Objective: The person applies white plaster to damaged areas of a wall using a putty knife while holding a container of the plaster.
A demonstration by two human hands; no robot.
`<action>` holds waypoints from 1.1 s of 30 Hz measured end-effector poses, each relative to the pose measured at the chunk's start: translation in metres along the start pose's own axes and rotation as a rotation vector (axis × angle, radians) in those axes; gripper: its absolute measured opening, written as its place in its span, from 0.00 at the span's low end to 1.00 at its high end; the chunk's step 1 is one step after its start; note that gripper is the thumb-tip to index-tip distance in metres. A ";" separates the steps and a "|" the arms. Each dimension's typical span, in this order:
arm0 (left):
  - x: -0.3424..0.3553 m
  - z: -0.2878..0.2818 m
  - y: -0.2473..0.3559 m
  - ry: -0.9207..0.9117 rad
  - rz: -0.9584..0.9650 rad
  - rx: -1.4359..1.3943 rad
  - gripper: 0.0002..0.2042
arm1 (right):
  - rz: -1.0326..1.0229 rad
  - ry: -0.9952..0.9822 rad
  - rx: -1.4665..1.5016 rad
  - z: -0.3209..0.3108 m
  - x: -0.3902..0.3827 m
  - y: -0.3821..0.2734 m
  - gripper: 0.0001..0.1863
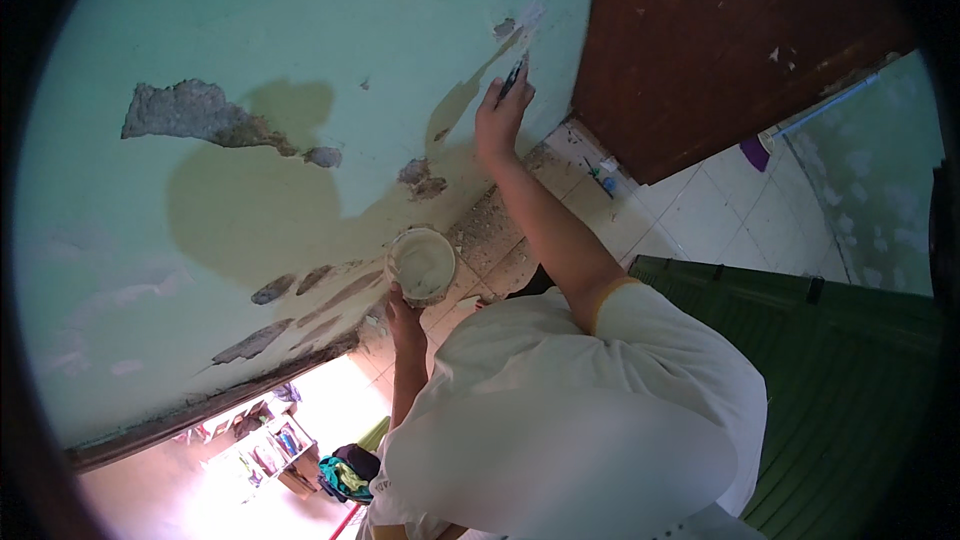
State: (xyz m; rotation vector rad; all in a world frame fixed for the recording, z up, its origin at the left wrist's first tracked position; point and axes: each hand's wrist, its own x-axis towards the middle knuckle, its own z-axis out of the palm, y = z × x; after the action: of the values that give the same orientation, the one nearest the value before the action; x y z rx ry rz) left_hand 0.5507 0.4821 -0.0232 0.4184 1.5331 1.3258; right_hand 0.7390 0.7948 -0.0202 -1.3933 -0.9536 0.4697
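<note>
My right hand [503, 125] is raised to the pale green wall [400, 20], its fingers wrapped around the dark handle of a putty knife [514, 77]. The knife's tip is at the wall, just below a whitish smear [532, 13] and a small chipped spot [504, 28]. Lower down, my left hand [404, 312] grips the side of a round white tub [453, 272]. Pale putty [422, 265] lies inside it, smeared over the inner wall. Whether the blade touches the wall, I cannot tell.
Bare grey patches [190, 110] mark the wall where paint has come off. A brown wooden door [720, 40] stands at the right. Debris [490, 235] lies along the tiled floor by the wall. A green ribbed surface [850, 370] is at lower right, a bright doorway with shelves [275, 450] at lower left.
</note>
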 end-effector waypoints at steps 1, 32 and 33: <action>-0.001 0.001 0.001 0.012 -0.001 0.006 0.33 | -0.034 0.043 -0.047 0.004 0.013 0.005 0.31; -0.009 0.021 0.005 -0.001 0.017 0.053 0.32 | -0.071 -0.137 -0.123 0.016 0.028 -0.003 0.29; -0.008 0.022 0.005 -0.003 0.019 0.055 0.32 | -0.049 -0.176 -0.078 0.012 0.019 -0.006 0.29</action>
State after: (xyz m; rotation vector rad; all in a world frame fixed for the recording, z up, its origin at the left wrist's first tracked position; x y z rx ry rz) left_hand 0.5711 0.4889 -0.0116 0.4702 1.5693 1.2989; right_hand 0.7385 0.8158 -0.0102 -1.4123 -1.1567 0.5295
